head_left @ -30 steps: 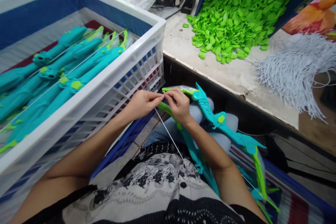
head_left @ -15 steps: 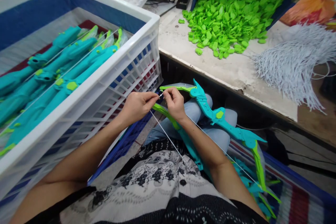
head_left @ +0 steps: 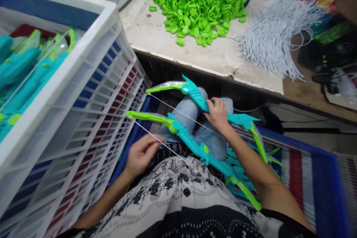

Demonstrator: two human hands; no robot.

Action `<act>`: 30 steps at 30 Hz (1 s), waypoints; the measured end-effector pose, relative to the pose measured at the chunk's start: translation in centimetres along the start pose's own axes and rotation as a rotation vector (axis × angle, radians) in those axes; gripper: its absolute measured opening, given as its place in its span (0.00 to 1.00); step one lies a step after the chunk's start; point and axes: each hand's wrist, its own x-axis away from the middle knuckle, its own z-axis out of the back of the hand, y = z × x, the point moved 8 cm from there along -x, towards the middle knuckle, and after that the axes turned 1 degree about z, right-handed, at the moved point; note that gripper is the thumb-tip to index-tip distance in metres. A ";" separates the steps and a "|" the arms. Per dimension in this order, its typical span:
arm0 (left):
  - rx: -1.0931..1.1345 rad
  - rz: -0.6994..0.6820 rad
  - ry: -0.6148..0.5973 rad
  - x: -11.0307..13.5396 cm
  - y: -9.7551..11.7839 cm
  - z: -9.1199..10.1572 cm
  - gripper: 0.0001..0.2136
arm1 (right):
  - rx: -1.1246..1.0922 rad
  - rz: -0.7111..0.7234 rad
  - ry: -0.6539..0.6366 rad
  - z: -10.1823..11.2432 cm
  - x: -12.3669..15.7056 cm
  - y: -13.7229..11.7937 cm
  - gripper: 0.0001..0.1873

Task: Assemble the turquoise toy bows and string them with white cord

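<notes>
Two toy bows in turquoise and lime green lie across my lap, one behind the other. My right hand [head_left: 218, 114] is closed around the middle of the farther toy bow [head_left: 197, 98], hiding its grip. A white string [head_left: 174, 109] runs from that bow's lime left tip. The nearer toy bow [head_left: 188, 142] rests against my body, with its own white string [head_left: 147, 131] slanting down to my shirt. Close beside this string, my left hand [head_left: 141, 154] is loosely curled with fingers apart, and I see nothing held in it.
A white slatted crate [head_left: 111, 67] holding more toy bows [head_left: 25, 70] stands at the left. On the worktable [head_left: 145, 33] are a heap of small lime-green pieces [head_left: 200, 11] and a bundle of white strings [head_left: 275, 39]. A blue-edged crate [head_left: 329, 178] with turquoise parts sits at lower right.
Both hands have left the farther bow's left tip, where they pinched the string. My right hand has moved right to its middle; my left has dropped toward me. The view has turned right.
</notes>
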 end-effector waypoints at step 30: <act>-1.245 -0.455 -0.590 -15.6 3.3 -17.6 0.34 | -0.363 -0.044 0.102 8.4 0.7 8.0 0.14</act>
